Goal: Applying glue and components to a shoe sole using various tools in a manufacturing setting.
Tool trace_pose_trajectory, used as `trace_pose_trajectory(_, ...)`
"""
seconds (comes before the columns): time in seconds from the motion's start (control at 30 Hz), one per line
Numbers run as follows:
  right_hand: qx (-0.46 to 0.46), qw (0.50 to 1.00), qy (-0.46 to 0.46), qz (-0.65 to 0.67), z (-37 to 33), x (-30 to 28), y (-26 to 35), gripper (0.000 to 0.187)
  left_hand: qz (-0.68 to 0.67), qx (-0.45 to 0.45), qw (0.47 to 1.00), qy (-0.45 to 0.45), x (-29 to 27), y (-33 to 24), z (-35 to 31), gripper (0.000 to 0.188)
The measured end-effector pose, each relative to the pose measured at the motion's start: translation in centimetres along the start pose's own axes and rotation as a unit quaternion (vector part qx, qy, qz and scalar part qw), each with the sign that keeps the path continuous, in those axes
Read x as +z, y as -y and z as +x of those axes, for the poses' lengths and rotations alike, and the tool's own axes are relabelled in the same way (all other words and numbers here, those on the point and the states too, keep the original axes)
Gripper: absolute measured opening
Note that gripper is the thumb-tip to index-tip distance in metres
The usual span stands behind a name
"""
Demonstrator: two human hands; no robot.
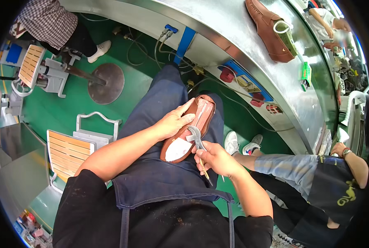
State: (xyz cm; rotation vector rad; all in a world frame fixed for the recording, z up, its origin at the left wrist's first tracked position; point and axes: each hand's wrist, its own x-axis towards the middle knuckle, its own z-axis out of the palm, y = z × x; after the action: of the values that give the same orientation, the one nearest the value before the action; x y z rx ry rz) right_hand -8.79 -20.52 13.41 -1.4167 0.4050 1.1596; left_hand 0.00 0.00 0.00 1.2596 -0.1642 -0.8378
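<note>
A brown leather shoe lies bottom-up across my thighs, its underside facing me. A white patch covers the part of the underside nearest my body, and the rest is reddish brown. My left hand grips the shoe's left side, thumb laid over the underside. In my right hand is a pair of lasting pincers, fingers wrapped round the handles. The grey metal head rests on or just over the middle of the underside. Whether the jaws pinch anything I cannot make out.
A metal workbench curves across the far side, carrying another brown loafer and a small green box. Cables and a blue socket panel sit below it. Slatted chairs stand left. Other people are nearby on both sides.
</note>
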Motion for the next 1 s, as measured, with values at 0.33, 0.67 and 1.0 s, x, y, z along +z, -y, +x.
trace_pose_trajectory(0.33,-0.026,0.896,-0.027,-0.443,-2.7,-2.4,6.4,0.028,0.227,0.044,0.970,-0.070,0.8,-1.6,-0.7,0.075)
trace_pose_trajectory(0.67,-0.240,0.753,-0.273,-0.549,2.6,-2.2,4.3,0.053,0.241,0.081,0.963,-0.094,1.7,-0.4,-0.8,0.073)
trace_pose_trajectory(1.0,-0.220,0.766,-0.288,-0.530,1.8,-1.9,4.7,0.055,0.246,0.133,0.954,-0.104,1.6,-0.9,-0.1,0.077)
